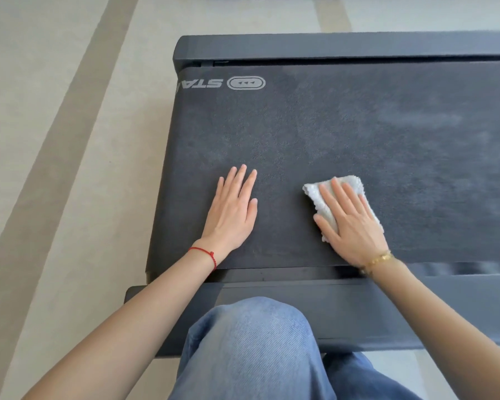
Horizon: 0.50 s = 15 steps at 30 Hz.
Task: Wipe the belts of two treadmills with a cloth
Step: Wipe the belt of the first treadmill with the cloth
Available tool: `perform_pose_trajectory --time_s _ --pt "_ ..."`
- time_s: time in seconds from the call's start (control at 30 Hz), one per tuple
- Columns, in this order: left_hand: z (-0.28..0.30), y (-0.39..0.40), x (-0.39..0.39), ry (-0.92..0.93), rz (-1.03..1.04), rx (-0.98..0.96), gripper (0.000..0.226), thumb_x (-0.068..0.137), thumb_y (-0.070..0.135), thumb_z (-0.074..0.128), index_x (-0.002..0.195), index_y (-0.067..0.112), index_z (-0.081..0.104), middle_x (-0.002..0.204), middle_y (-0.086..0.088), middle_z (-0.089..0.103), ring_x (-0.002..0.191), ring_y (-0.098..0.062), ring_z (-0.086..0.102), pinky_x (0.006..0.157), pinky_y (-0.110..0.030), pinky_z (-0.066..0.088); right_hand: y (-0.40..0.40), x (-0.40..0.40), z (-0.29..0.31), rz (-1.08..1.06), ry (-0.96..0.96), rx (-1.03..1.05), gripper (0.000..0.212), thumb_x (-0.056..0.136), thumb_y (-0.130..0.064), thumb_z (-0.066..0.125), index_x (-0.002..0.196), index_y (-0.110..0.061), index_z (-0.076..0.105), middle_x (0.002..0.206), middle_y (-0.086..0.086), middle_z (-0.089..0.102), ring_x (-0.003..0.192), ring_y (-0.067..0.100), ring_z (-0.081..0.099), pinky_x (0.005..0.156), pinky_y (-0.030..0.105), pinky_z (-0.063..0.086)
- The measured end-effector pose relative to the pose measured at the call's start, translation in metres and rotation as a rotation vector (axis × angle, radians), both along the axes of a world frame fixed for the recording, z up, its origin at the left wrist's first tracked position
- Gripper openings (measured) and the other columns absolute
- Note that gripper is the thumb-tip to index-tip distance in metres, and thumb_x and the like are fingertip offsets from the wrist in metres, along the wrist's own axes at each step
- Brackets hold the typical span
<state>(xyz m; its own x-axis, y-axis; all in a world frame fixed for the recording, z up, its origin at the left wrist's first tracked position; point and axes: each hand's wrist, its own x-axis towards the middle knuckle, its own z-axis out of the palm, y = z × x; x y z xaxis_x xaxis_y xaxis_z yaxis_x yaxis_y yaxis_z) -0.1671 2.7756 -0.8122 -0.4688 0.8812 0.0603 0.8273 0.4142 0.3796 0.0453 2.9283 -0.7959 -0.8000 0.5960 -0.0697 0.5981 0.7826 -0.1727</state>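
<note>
Both hands lie flat on the dark treadmill belt (358, 134), close to its near edge. Her right hand (351, 223) presses down on a folded white cloth (350, 181) with straight, slightly spread fingers; nothing is curled round the fabric, which shows beyond the fingertips and along both sides of the palm. That cloth sits on the belt to the right of the left hand, well apart from it and well short of the belt's far edge. Her left hand (233, 210) rests palm down on the bare belt, fingers straight and close together, holding nothing. A red string bracelet (207, 254) circles the left wrist and a gold bracelet (378, 259) the right. Near the belt's far left corner a pale printed logo (246, 83) shows, partly cut off at the belt's left edge. Black side rails (344, 44) frame the belt on the far and near sides. A knee in blue jeans (257, 342) overlaps the near rail. Pale striped flooring (70, 140) lies to the left of the machine.
</note>
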Motion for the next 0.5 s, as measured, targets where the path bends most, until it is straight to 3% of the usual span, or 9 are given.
perform_pose_trajectory --time_s 0.1,0.2,0.27,0.33,0.4,0.5 --pt "0.000 0.018 0.009 -0.002 -0.020 -0.025 0.057 0.106 0.026 0.029 0.158 0.014 0.011 0.166 -0.007 0.004 0.153 -0.022 -0.003 0.125 -0.041 -0.001 0.015 -0.011 0.002 -0.029 0.017 -0.067 0.060 0.099 -0.053 0.024 0.154 -0.032 0.015 0.163 -0.004 0.006 0.150 0.023 -0.003 0.122 0.042 0.000" --pt "-0.002 0.031 0.012 0.015 -0.020 -0.033 0.057 0.106 0.026 0.030 0.158 0.014 0.012 0.166 -0.008 0.005 0.153 -0.023 -0.003 0.125 -0.043 -0.001 0.013 -0.003 0.001 0.021 0.208 -0.229 0.054 0.101 -0.050 0.019 0.153 -0.034 0.018 0.162 -0.011 0.008 0.150 0.014 -0.006 0.122 0.038 -0.003" --pt "-0.004 0.036 0.011 0.033 -0.005 -0.031 0.056 0.106 0.026 0.030 0.158 0.013 0.014 0.166 -0.008 0.007 0.153 -0.024 -0.001 0.125 -0.043 -0.001 0.012 0.004 0.002 -0.079 0.432 -0.355 0.050 0.103 -0.040 0.023 0.152 -0.030 0.025 0.160 -0.013 0.016 0.148 0.004 0.005 0.122 0.030 0.003" --pt "-0.005 0.041 0.009 0.047 0.023 -0.035 0.056 0.106 0.027 0.030 0.158 0.013 0.015 0.166 -0.009 0.009 0.153 -0.025 0.002 0.124 -0.044 0.000 0.019 0.006 0.004 -0.220 0.568 -0.349 0.046 0.103 -0.028 0.035 0.149 -0.020 0.034 0.155 -0.007 0.030 0.145 0.007 0.021 0.120 0.029 0.016" --pt "-0.006 0.044 0.009 0.070 0.047 -0.042 0.056 0.105 0.028 0.029 0.158 0.014 0.016 0.165 -0.009 0.010 0.153 -0.025 0.003 0.124 -0.045 0.000 0.031 0.003 0.004 -0.269 0.526 -0.240 0.047 0.099 -0.021 0.046 0.145 -0.014 0.038 0.150 0.002 0.039 0.140 0.020 0.031 0.117 0.034 0.023" --pt "-0.007 0.045 0.011 0.107 0.056 -0.053 0.056 0.105 0.029 0.028 0.157 0.014 0.017 0.165 -0.009 0.011 0.153 -0.025 0.004 0.124 -0.046 0.003 0.051 -0.009 0.007 -0.240 0.338 -0.196 0.058 0.096 -0.027 0.053 0.149 -0.019 0.032 0.148 0.001 0.040 0.134 0.028 0.033 0.111 0.042 0.026"
